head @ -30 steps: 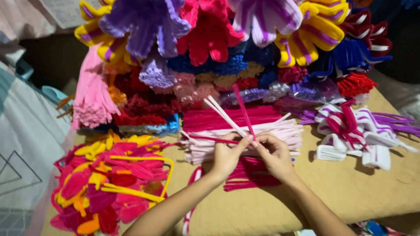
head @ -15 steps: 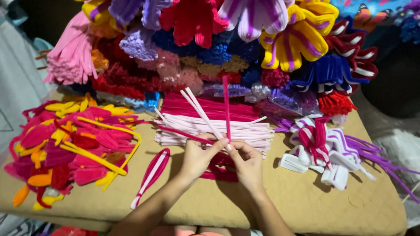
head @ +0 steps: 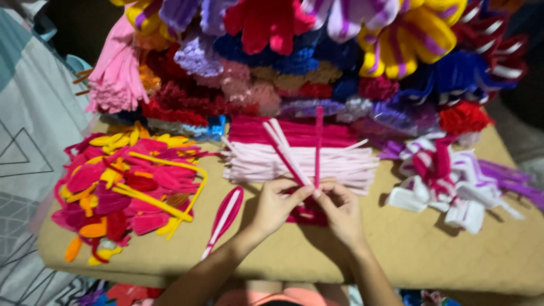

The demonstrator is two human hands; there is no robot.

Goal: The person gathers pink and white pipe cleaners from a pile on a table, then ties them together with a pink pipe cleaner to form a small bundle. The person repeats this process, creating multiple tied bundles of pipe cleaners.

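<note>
My left hand [head: 276, 205] and my right hand [head: 340, 208] meet at the middle of a tan padded board [head: 362, 255]. Together they pinch a small bunch of pipe cleaners [head: 294, 154], pale pink ones and a dark pink one, whose free ends fan up and away from me. Under the hands lies a dark pink folded piece. Just beyond them a flat stack of pale pink and dark pink pipe cleaners [head: 300, 158] lies across the board.
A finished pink-and-white petal loop [head: 224, 214] lies left of my left hand. A heap of pink, red and yellow petals [head: 122, 184] fills the left side. White, pink and purple folded pieces [head: 453, 184] sit right. Pipe-cleaner flowers and bundles [head: 294, 51] crowd the back.
The view has shifted, so everything sits further right and lower. The upright dark pink stem stands straighter, and the fanned ends are drawn closer together between my fingers.
</note>
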